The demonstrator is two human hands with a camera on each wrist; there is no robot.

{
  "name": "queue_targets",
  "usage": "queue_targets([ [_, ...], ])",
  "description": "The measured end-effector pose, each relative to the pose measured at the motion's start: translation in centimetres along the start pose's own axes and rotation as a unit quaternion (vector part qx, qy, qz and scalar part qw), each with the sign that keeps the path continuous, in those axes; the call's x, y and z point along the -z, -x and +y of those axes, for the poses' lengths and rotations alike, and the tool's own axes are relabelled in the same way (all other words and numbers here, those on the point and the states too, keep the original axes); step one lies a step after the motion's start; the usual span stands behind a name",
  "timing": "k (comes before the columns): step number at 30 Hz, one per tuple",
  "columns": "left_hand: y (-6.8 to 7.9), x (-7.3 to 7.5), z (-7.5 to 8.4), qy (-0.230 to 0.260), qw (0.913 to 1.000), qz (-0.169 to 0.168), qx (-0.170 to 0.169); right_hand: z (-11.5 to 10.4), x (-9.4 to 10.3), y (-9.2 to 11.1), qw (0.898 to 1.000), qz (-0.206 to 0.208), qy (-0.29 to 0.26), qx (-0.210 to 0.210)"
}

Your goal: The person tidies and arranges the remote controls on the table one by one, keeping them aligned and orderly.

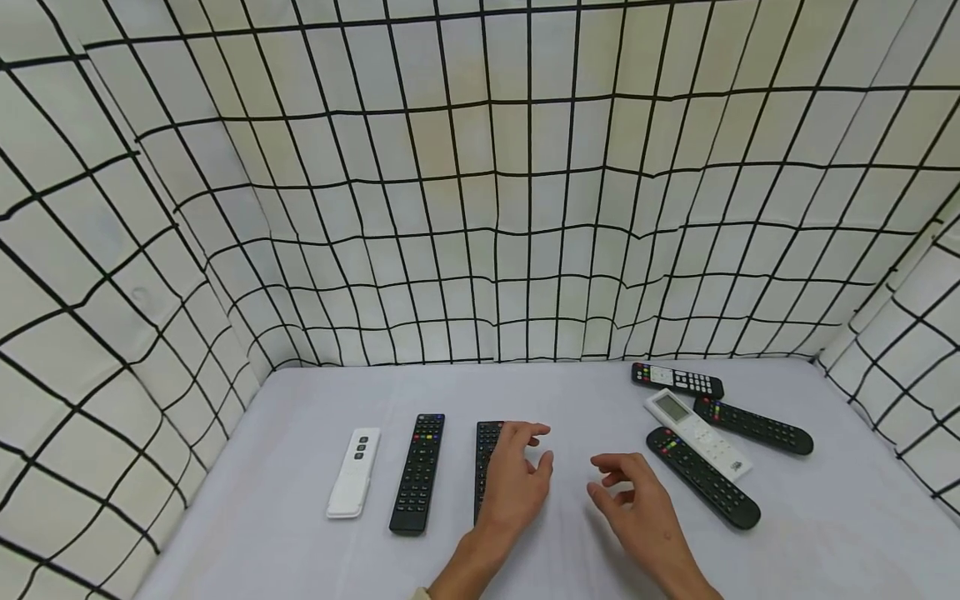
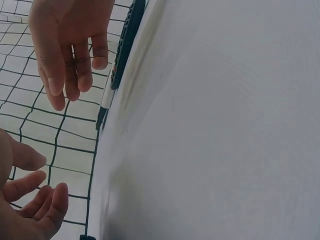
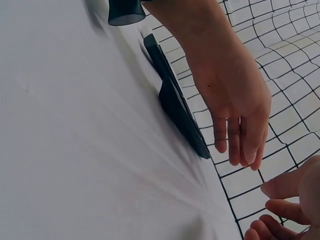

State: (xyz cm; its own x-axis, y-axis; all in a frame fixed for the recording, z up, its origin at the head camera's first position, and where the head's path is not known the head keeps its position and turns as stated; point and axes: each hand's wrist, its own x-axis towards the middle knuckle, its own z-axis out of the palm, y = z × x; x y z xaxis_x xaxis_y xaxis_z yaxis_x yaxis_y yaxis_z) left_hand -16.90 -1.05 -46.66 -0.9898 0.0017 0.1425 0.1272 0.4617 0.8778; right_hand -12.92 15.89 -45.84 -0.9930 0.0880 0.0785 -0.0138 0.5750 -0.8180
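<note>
Above the lower part of the white tabletop, my left hand [image 1: 516, 479] hovers with loosely bent fingers and nothing in them. It partly covers a black remote control [image 1: 487, 446]. My right hand [image 1: 637, 512] is held to its right, fingers relaxed and holding nothing. A gap separates the two hands. Closest to the right hand lies a black remote with rounded ends [image 1: 703, 477], beside a white remote with a small screen [image 1: 697, 435]. In the right wrist view, a black remote [image 3: 180, 107] lies on the cloth below the left hand [image 3: 232, 95].
Left of the hands lie another black remote [image 1: 417, 475] and a white remote with few buttons [image 1: 354, 473], roughly parallel. Two more black remotes, one with a silver panel [image 1: 677, 379] and one plain [image 1: 753, 427], lie at the back right. Black netting [image 1: 528, 208] over white walls encloses the table.
</note>
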Motion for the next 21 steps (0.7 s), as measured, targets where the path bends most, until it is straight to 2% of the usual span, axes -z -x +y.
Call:
queue_targets([
  [7, 0.3, -1.5, 0.3, 0.014, 0.9998, -0.015, -0.001, 1.1, 2.1, -0.1, 0.999, 0.004, 0.041, -0.034],
  [10, 0.2, -2.0, 0.5, 0.017, 0.9996, -0.025, 0.0, 1.7, 3.1, -0.1, 0.998, 0.011, 0.06, -0.035],
  [16, -0.1, -3.0, 1.2, 0.023, 0.9984, -0.052, -0.003, 3.3, 4.9, -0.1, 0.995, 0.038, 0.093, -0.013],
  [21, -0.2, -4.0, 1.7, 0.027, 0.9971, -0.071, -0.006, 4.4, 5.8, 0.0, 0.99, 0.078, 0.12, 0.0],
])
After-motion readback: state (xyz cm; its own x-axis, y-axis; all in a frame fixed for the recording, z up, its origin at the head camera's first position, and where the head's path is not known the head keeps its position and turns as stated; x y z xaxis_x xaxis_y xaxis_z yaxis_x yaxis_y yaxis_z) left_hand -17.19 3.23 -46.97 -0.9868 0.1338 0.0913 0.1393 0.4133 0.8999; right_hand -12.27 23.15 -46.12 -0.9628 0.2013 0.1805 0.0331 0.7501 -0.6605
